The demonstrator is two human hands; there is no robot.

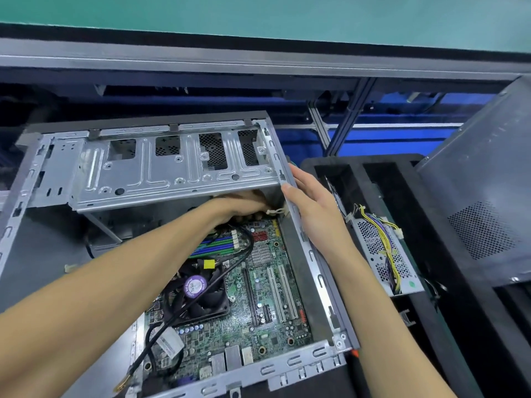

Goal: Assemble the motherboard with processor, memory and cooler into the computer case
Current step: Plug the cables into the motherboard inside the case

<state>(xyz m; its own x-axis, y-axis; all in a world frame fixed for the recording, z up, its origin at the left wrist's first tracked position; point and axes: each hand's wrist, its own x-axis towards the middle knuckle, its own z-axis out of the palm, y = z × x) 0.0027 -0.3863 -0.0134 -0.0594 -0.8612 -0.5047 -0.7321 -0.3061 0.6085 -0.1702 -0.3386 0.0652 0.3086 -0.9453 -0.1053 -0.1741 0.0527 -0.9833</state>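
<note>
1. The motherboard [258, 305] lies flat on the floor of the computer case [316, 271], its long axis running from the near port edge away toward the drive cage [172, 168]; the cooler [201, 291] faces up.
2. The right hand [313, 208] rests on the case's right rim, fingers relaxed and nearly straight.
3. The left hand [244, 205] reaches under the cage at the board's far edge; its grip is hidden.
4. Judged step: seating or cabling the far end. The next move calls for blind alignment.

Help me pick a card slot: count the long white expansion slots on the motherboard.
2: the white slots lie side by side right of the cooler fan, near the case's right wall. The forearm may hide others.
</note>
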